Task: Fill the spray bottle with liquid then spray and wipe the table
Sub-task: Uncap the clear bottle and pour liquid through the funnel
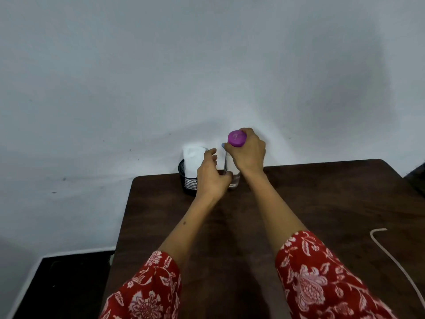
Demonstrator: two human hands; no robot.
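At the far edge of a dark wooden table (322,203), set against a pale wall, a person in red floral sleeves works on a clear spray bottle (233,178), which stands upright on the tabletop just beside a black mesh holder (187,180). The right hand (247,149) curls around the bottle's purple spray head (236,138), gripping it from above and behind, in what looks like the act of unscrewing or seating it. The left hand (210,174) is wrapped around the lower body of the bottle, thumb side toward the camera, steadying it; the fingers on the far side are hidden, so how firmly it grips cannot be judged. A folded white cloth (192,161) stands in the mesh holder, untouched, with the left hand close in front of it. A pale cord (391,256) trails across the right side of the table, well apart from the work.

The task appears to be at its opening stage. Whether the bottle holds any liquid cannot be made out through the clear plastic, and no jug or other source of liquid is in view. The tabletop shows no visible wet patches or streaks, so spraying seems not yet begun, and the cloth in its holder suggests wiping is still to come. On that reading, filling is either under way or pending, with spraying and wiping both left to do
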